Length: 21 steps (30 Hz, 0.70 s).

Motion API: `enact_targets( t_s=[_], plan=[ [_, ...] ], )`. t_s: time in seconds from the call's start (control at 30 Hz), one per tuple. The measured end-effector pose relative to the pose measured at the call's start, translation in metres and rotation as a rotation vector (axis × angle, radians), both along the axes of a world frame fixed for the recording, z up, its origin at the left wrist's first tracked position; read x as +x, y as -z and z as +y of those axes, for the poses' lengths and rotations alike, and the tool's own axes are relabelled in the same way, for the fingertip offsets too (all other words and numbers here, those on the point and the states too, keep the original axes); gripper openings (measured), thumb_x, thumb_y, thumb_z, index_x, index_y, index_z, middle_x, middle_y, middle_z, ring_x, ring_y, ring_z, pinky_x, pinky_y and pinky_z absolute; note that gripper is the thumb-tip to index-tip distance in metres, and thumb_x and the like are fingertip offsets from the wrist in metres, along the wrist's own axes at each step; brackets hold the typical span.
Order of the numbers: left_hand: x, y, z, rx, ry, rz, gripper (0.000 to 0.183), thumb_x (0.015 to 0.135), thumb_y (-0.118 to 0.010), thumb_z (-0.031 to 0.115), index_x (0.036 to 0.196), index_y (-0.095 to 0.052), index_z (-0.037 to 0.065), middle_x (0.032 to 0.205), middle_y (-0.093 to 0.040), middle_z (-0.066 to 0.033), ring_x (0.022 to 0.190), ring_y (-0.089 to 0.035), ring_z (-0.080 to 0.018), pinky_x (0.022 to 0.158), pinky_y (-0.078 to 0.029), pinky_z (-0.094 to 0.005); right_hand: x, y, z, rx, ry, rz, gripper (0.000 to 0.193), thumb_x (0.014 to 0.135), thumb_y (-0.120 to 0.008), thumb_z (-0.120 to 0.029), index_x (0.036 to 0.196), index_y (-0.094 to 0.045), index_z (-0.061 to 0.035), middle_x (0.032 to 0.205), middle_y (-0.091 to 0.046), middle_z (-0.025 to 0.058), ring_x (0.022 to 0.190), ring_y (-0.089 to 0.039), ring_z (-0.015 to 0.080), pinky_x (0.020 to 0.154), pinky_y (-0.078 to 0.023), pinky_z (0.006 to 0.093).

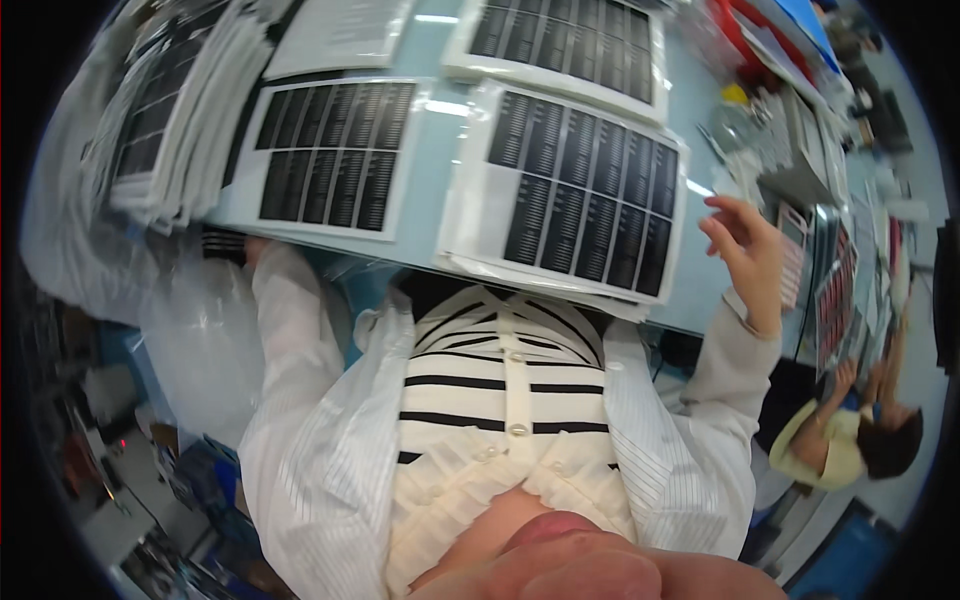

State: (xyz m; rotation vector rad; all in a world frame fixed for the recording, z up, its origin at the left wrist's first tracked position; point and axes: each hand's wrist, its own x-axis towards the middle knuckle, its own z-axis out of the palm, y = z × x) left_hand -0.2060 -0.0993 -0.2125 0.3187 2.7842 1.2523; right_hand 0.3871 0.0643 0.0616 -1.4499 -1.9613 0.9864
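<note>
My right hand [748, 262] is raised over the table's right part, beside a stack of white sheets with black printed panels [590, 190]. Its fingers are loosely bent and apart, with nothing between them. My left hand [258, 250] hangs low at the table's front edge, close to clear plastic bags [200, 330]. A small dark striped piece [222, 243] shows by it; most of that hand's fingers are hidden. Left of the stack lies another black-panelled sheet [330, 155], and a further such stack [560, 45] is behind.
A tall pile of plastic-sleeved sheets [190, 120] stands at the table's left end. A red container [765, 45], a clear bottle with a yellow cap [735, 120] and grey trays [800, 150] crowd the right side. Another person in yellow [815, 445] sits further right.
</note>
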Motion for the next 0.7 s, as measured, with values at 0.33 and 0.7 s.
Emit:
enact_targets(
  t_s=[0.33, 0.7],
  plan=[
    [0.098, -0.127, -0.018, 0.665, 0.094, 0.444, 0.013, 0.088, -0.056, 0.008, 0.083, -0.064, -0.002, 0.085, -0.064, -0.0094, 0.081, -0.058, -0.0190, 0.078, -0.046, -0.0303, -0.026, 0.014, 0.027, 0.149, -0.227, -0.065, 0.019, 0.080, -0.068, -0.005, 0.098, -0.065, 0.0009, 0.077, -0.064, 0.0031, 0.061, -0.056, 0.0065, 0.054, -0.042, 0.0190],
    [0.204, -0.186, 0.041, 0.186, 1.060, 0.748, 0.014, 0.073, -0.066, 0.009, 0.086, -0.068, 0.007, 0.097, -0.066, -0.0043, 0.093, -0.057, -0.0219, 0.085, -0.036, -0.0342, -0.116, -0.016, 0.031, 0.347, -0.726, -0.149, 0.021, 0.076, -0.070, -0.007, 0.096, -0.063, -0.0028, 0.087, -0.060, 0.0061, 0.061, -0.055, 0.0150, 0.050, -0.042, 0.0243]
  ],
)
